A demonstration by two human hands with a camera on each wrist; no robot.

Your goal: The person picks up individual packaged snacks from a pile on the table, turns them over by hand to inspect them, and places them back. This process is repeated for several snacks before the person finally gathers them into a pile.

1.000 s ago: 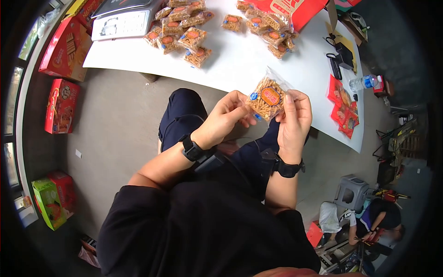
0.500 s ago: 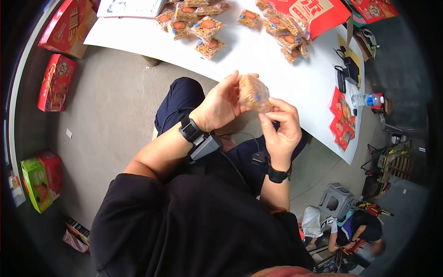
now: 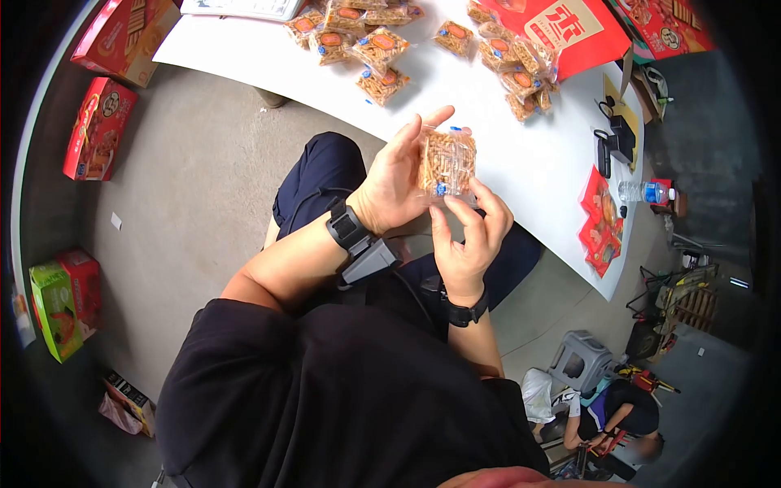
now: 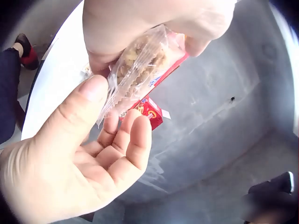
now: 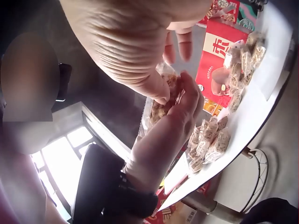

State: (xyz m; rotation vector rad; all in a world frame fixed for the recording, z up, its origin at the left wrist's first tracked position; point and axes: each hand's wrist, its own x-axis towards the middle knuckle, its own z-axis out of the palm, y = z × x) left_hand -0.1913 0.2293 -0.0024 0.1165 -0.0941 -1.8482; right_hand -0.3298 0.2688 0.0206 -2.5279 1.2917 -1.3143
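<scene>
In the head view my left hand (image 3: 389, 183) holds a clear-wrapped snack square (image 3: 447, 160) made of golden fried strips, with its printed label turned away and small blue marks on the wrapper. My right hand (image 3: 472, 240) is at the packet's lower edge, fingers loosely bent and fingertips at the wrapper. In the left wrist view the right thumb and fingers stand on either side of the crimped wrapper end (image 4: 128, 84). Seen from the right wrist, the packet (image 5: 161, 109) is partly hidden between both hands.
Two piles of similar packets (image 3: 381, 49) (image 3: 521, 65) lie on the white table (image 3: 431, 81), with a red bag (image 3: 569, 32) behind. Red pouches (image 3: 600, 224), a water bottle (image 3: 643, 192) and a black box (image 3: 622, 138) sit at the right. Another person (image 3: 622, 411) is at lower right.
The packet has turned from label side up to its back. The left hand has come round its side, and the right hand has moved down and left to the lower edge, its fingers loosening.
</scene>
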